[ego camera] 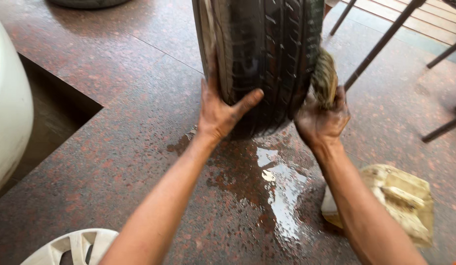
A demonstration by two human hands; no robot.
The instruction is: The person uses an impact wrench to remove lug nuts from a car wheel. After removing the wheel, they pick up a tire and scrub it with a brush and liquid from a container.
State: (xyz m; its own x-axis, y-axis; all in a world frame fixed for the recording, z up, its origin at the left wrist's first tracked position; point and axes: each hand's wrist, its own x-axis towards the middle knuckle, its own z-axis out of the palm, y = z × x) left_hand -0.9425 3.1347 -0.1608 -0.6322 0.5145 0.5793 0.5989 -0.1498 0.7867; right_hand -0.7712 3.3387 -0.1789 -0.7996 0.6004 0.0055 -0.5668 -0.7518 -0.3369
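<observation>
Tire (267, 54), black rubber with grooved tread, standing upright on a speckled reddish stone floor (139, 98) at the top centre of the view. Left hand (220, 110) lies flat on the tread and sidewall, fingers spread, grip open. Right hand (322, 118) has its grip closed around a coarse, fibrous scrubbing pad (325, 78) pressed to the tire's right edge. Water puddle (279, 181) glistens below. Crumpled yellowish cloth (399, 196) lies right; white plastic wheel cover (73, 245) lower left.
</observation>
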